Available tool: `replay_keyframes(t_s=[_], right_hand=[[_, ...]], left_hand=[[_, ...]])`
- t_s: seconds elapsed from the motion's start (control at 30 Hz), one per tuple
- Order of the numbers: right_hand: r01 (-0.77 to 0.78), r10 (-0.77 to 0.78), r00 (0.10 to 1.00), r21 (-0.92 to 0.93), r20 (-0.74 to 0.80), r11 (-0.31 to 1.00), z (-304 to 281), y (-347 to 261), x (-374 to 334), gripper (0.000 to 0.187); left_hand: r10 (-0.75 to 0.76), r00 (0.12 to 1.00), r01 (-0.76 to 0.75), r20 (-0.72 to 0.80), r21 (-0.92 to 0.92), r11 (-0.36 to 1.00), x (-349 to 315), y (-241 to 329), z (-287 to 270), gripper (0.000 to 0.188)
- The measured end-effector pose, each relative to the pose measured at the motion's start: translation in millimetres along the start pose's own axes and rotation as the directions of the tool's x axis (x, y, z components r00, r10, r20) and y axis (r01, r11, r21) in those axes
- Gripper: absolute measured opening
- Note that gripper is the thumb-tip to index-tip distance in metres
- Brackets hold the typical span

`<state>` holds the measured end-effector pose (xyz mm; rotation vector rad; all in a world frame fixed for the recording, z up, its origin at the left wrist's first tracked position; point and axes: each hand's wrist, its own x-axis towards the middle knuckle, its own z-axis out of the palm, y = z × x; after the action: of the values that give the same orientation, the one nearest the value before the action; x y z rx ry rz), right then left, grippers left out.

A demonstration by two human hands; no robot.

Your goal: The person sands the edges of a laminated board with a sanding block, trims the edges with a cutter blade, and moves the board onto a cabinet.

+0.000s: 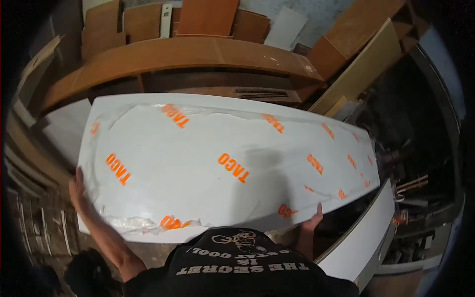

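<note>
A long white panel (198, 198) spans the middle of the head view, covered with clear plastic film that carries orange print. Along its left and near edges the film is wrinkled and bunched. My left hand (76, 189) grips the panel's left end, its fingers curled at the edge. On the near edge, toward the right, my right hand (311, 219) holds the panel with one digit showing on top; its other fingers are hidden beneath. The panel lies in front of my body, and its far right end runs into shadow.
Behind the panel stands a brown wooden cabinet frame (198, 52). Several boards (205, 17) lean at the wall. Another white panel (356, 242) stands to my right, near a cluttered dark area. A pale board (358, 72) leans at the far right. Slatted pieces (47, 230) lie at left.
</note>
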<state>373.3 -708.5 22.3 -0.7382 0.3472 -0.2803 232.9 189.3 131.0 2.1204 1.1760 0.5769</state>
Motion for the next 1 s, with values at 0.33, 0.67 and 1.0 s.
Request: replay_keyframes(t_s=[0.33,0.67,1.0], right_hand=[[-0.05,0.049,0.986,-0.001,0.157,0.999,135,65,103,0.056],[-0.133,0.195,0.866,-0.164,0.461,0.977,200,126,164,0.061],[-0.059,0.227,0.829,-0.323,0.511,0.944,165,134,210,0.057]], left_hand=[[-0.194,0.979,0.2,0.058,-0.435,0.878,-57,-118,-82,0.078],[0.37,0.681,-0.415,-0.632,0.084,0.906,-167,-130,-114,0.07],[-0.283,0.78,0.242,-0.558,-0.147,0.959,-169,16,-137,0.077]])
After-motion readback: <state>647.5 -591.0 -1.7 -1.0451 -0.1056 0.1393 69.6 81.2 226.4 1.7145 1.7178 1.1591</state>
